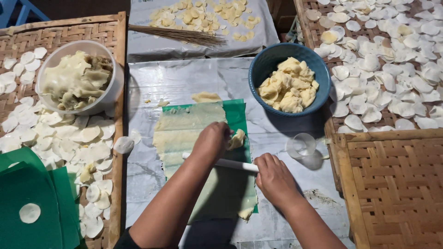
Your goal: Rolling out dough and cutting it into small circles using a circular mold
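Observation:
A thin sheet of pale dough lies flattened on a green plastic sheet in the middle of a foil-covered table. A white rolling rod lies across it. My left hand presses down on the rod's left part, fingers curled over it. My right hand grips the rod's right end. A small lump of dough sits just past my left hand's fingers.
A blue bowl of dough lumps stands at the back right, a white tub of dough scraps at the left. Woven trays on both sides carry several thin white discs. A clear small cup stands by my right hand. Green sheets lie at the lower left.

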